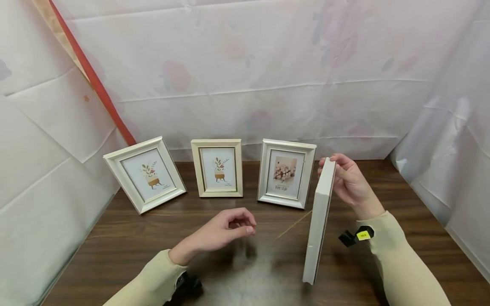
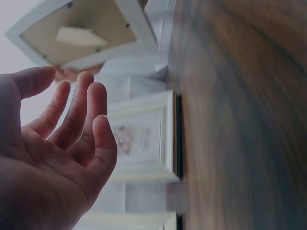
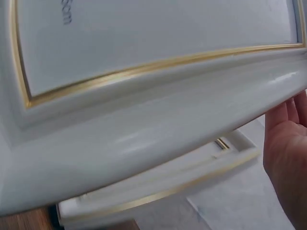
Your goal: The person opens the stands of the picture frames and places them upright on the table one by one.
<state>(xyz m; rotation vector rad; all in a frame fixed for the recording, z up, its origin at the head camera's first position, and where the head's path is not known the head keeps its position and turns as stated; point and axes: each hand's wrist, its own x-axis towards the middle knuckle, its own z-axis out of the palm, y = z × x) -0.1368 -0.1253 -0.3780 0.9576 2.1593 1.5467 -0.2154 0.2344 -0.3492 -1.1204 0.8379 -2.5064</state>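
Observation:
A white picture frame (image 1: 317,221) stands on edge at the right, seen almost side-on, with my right hand (image 1: 350,182) gripping its upper far edge between thumb and fingers. From its left side a thin brown stand leg (image 1: 294,225) juts out. The left wrist view shows the frame's beige backing (image 2: 43,33) and pale stand leg; the right wrist view shows its glazed front with a gold inner trim (image 3: 144,69). My left hand (image 1: 220,229) hovers over the dark wood table (image 1: 115,255), fingers loosely bent and holding nothing, left of the frame.
Three picture frames lean back along the table's far side: a tilted silvery-white one (image 1: 151,174) at left, a cream one (image 1: 218,168) in the middle and a white one (image 1: 285,174) at right, close to the held frame. Pale cloth (image 1: 229,55) hangs behind.

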